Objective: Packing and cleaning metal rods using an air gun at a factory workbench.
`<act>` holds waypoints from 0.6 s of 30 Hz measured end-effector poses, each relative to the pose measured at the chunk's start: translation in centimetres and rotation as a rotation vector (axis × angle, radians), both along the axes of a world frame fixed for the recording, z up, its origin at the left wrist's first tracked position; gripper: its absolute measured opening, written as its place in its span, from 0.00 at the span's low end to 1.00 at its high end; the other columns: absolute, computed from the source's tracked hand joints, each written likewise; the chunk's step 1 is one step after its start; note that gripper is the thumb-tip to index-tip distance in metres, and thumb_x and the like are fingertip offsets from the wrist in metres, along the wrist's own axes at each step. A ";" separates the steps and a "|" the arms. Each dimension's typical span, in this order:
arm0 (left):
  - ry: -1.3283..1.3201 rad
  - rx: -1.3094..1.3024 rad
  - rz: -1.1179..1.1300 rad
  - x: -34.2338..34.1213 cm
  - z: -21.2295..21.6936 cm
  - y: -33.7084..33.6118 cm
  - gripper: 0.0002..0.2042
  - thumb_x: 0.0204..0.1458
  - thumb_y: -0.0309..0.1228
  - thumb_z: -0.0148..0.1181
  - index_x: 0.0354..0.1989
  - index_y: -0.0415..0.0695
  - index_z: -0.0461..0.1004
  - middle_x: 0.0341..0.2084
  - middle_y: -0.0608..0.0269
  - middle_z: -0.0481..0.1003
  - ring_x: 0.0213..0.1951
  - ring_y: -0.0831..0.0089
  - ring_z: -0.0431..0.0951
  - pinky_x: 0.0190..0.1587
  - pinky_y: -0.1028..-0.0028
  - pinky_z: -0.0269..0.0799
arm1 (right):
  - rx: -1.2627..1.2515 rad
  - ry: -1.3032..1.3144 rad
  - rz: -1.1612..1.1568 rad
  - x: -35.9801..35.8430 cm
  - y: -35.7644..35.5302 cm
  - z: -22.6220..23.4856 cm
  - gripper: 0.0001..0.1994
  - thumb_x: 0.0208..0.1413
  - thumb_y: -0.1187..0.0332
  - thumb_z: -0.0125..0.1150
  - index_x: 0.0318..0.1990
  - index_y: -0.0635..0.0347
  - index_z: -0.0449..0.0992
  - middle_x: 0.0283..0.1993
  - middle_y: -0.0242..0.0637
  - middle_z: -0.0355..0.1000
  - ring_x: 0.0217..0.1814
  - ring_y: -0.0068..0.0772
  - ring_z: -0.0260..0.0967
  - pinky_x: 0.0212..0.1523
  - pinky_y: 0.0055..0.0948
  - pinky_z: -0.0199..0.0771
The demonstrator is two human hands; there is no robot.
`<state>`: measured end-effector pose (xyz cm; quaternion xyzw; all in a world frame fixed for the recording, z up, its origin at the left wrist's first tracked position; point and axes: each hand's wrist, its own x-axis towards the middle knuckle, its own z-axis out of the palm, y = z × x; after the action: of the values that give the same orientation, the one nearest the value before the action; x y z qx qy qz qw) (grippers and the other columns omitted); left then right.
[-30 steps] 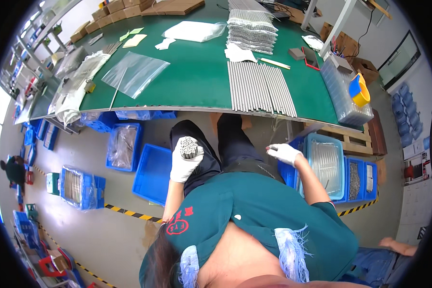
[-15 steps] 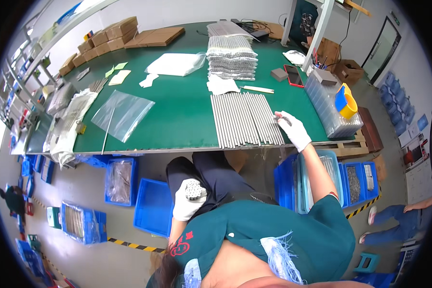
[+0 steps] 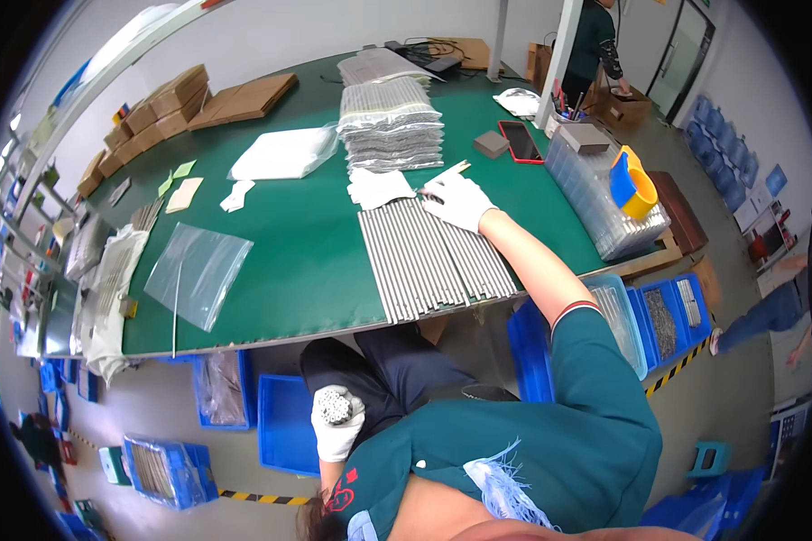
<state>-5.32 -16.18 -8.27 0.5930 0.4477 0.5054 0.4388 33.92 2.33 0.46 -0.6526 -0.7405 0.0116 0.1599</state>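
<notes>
Both my hands wear white gloves. My left hand [image 3: 336,431], low by my lap, is closed around a bundle of thin metal rods [image 3: 336,408], their round ends facing up. Farther off, my right hand [image 3: 460,200] reaches across the table to the far ends of a flat row of grey metal rods [image 3: 406,261]. Its fingers are bent over a slim white stick-like tool [image 3: 463,167], partly covered by the hand; the exact kind cannot be made out. White paper [image 3: 381,188] lies beside the fingertips, over the row's far end.
Behind the row stands a stack of bagged rods [image 3: 391,126]. A red-edged phone [image 3: 521,142] and grey block [image 3: 492,144] lie to the right, near a clear box [image 3: 595,194] bearing a yellow-blue tape dispenser [image 3: 634,185]. Blue bins [image 3: 284,424] sit below the green table [image 3: 307,252].
My right hand has moved from the row's right side to its far end, onto the white tool, which has turned. My left hand still holds its bundle. The view has shifted.
</notes>
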 end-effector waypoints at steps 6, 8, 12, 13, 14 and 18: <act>0.010 -0.063 0.001 -0.1 -0.7 0.4 0.16 0.41 0.17 0.66 0.38 0.41 0.69 0.26 0.67 0.72 0.28 0.81 0.73 0.34 0.79 0.71 | -0.010 0.031 -0.025 -0.2 -0.4 -0.3 0.19 0.56 0.50 0.47 0.45 0.51 0.76 0.48 0.42 0.70 0.53 0.44 0.65 0.54 0.40 0.65; -0.014 -0.053 -0.021 -0.3 -1.2 0.7 0.17 0.40 0.17 0.67 0.39 0.41 0.69 0.26 0.67 0.72 0.28 0.81 0.73 0.34 0.79 0.71 | -0.023 0.022 -0.045 -0.5 -0.9 -0.2 0.19 0.56 0.50 0.47 0.45 0.50 0.76 0.48 0.42 0.70 0.53 0.44 0.65 0.54 0.40 0.66; -0.012 -0.060 -0.064 0.8 0.5 1.0 0.17 0.41 0.16 0.65 0.39 0.41 0.69 0.26 0.68 0.71 0.28 0.82 0.72 0.34 0.80 0.71 | 0.014 0.032 -0.016 -0.5 -0.4 -1.0 0.19 0.55 0.50 0.47 0.44 0.50 0.76 0.46 0.41 0.70 0.51 0.44 0.66 0.52 0.40 0.66; 0.043 -0.026 -0.080 0.7 0.7 0.9 0.16 0.42 0.15 0.64 0.39 0.42 0.68 0.26 0.69 0.71 0.27 0.83 0.71 0.33 0.81 0.70 | 0.047 0.011 0.024 -0.3 -0.3 -0.9 0.18 0.55 0.51 0.48 0.43 0.51 0.76 0.43 0.40 0.72 0.50 0.42 0.67 0.51 0.40 0.67; 0.013 -0.059 -0.062 0.6 -0.5 0.8 0.18 0.40 0.16 0.67 0.39 0.40 0.69 0.26 0.68 0.72 0.28 0.82 0.72 0.34 0.80 0.71 | 0.147 0.012 0.034 0.0 -0.7 -0.8 0.16 0.55 0.53 0.49 0.41 0.51 0.77 0.40 0.38 0.73 0.47 0.40 0.69 0.49 0.38 0.68; -0.044 -0.131 -0.094 0.6 -0.2 0.9 0.18 0.40 0.16 0.67 0.39 0.41 0.69 0.24 0.69 0.72 0.27 0.83 0.73 0.33 0.80 0.71 | 0.431 -0.178 -0.166 3.3 -0.7 -0.5 0.10 0.54 0.55 0.53 0.37 0.44 0.78 0.32 0.33 0.70 0.35 0.36 0.69 0.35 0.38 0.70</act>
<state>-4.75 -15.32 -8.52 0.5722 0.4418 0.4667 0.5096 37.20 1.64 0.01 -0.6605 -0.6809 -0.2172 0.2301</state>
